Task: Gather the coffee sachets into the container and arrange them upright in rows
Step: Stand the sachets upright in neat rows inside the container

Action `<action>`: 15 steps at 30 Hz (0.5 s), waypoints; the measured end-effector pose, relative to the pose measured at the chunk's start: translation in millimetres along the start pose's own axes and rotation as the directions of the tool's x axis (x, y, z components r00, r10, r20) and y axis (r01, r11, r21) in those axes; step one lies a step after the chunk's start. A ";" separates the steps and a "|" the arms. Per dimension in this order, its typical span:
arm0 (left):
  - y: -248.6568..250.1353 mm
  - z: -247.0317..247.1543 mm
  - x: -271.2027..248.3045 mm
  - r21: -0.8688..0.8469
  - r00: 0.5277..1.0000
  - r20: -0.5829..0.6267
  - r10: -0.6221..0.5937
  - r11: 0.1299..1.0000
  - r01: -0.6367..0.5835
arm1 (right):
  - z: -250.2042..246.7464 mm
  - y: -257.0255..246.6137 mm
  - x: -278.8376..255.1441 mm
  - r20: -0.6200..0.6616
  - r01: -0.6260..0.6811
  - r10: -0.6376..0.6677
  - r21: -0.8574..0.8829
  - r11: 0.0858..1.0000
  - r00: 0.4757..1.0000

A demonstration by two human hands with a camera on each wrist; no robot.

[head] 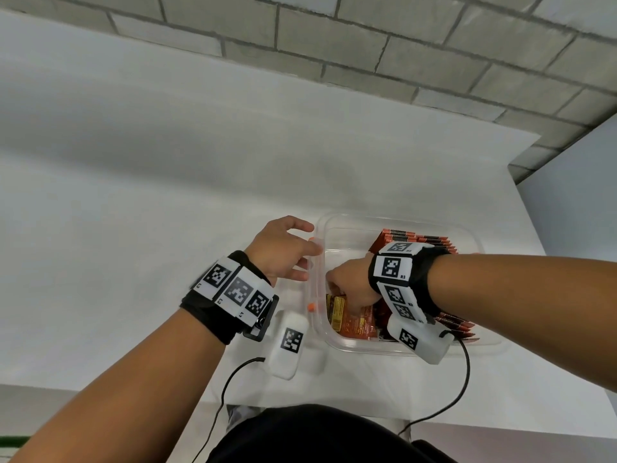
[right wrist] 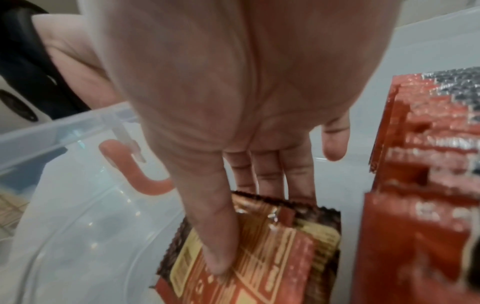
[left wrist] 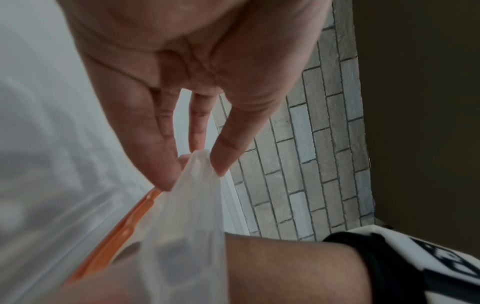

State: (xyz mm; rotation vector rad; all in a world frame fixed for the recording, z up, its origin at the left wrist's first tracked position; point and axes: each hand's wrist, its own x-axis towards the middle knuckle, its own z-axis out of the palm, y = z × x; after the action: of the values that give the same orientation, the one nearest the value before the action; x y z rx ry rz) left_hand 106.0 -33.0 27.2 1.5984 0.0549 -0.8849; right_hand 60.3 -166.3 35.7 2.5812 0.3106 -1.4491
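A clear plastic container [head: 394,219] stands on the white table [head: 167,195]. My left hand [head: 287,252] is at its left rim and pinches the clear rim [left wrist: 192,205] between thumb and fingers [left wrist: 166,176], beside an orange latch [left wrist: 122,232]. My right hand [head: 350,285] reaches into the container's front left and holds a small bundle of red-and-yellow coffee sachets [right wrist: 259,277], thumb [right wrist: 215,257] on the front, fingers behind. A row of red sachets [head: 420,240] stands upright along the right side [right wrist: 420,164]; my right wrist hides its middle.
The table's right edge [head: 531,202] runs close behind the container, with a grey brick wall [head: 367,45] beyond. Its front edge [head: 334,401] lies just below my wrists. Black cables [head: 464,379] hang from the wrist units over that edge.
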 end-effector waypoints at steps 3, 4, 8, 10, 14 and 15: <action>-0.5 -0.8 0.4 0.000 1.000 0.001 -0.001 1.000 0.001 | -1.8 2.7 -3.2 0.005 0.034 -0.035 0.052 0.998 0.999; -0.4 -0.8 0.2 0.000 1.000 0.002 -0.001 1.000 0.001 | -2.5 3.9 -5.2 -0.001 0.047 -0.047 0.067 0.997 0.999; 2.4 -4.0 -2.4 0.031 1.000 0.004 0.014 0.999 -0.015 | -8.3 10.7 -18.6 -0.055 0.078 -0.072 0.119 0.990 0.996; 9.1 -10.5 -4.7 0.035 0.998 -0.033 0.056 0.998 -0.054 | -12.9 17.8 -31.8 -0.106 0.070 -0.053 0.168 0.983 0.993; 32.1 -20.2 -18.2 -0.005 0.964 -0.094 0.250 0.968 -0.252 | -19.2 42.0 -72.5 -0.295 0.134 0.014 0.476 0.869 0.955; 38.1 -18.0 -24.3 -0.037 0.955 -0.075 0.286 0.957 -0.289 | -18.8 49.0 -82.5 -0.341 0.170 0.041 0.565 0.808 0.939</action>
State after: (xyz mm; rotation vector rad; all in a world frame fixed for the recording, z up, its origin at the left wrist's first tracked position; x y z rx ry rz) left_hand 117.0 -16.5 71.6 1.5451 -0.1059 -0.5980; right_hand 46.6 -217.3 118.0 3.3662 -0.0312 -1.2561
